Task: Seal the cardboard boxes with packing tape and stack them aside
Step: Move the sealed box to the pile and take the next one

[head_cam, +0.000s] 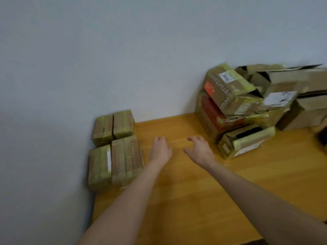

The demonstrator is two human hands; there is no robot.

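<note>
Several taped cardboard boxes (115,151) sit side by side at the table's left edge against the wall. On the right rises a loose pile of worn boxes (247,103) with open flaps, yellowish tape and shipping labels. In front of the pile lies a small box (246,141) with its top flap gaping. My left hand (160,150) hovers over the bare wood just right of the taped boxes, fingers spread, holding nothing. My right hand (200,150) hangs beside it, also spread and empty, a little left of the small open box. No tape roll is in view.
The wooden table (185,191) stands in a corner, with a pale wall (123,59) behind and to the left. A dark object (323,137) shows at the right frame edge. Bare wood lies between the two groups of boxes.
</note>
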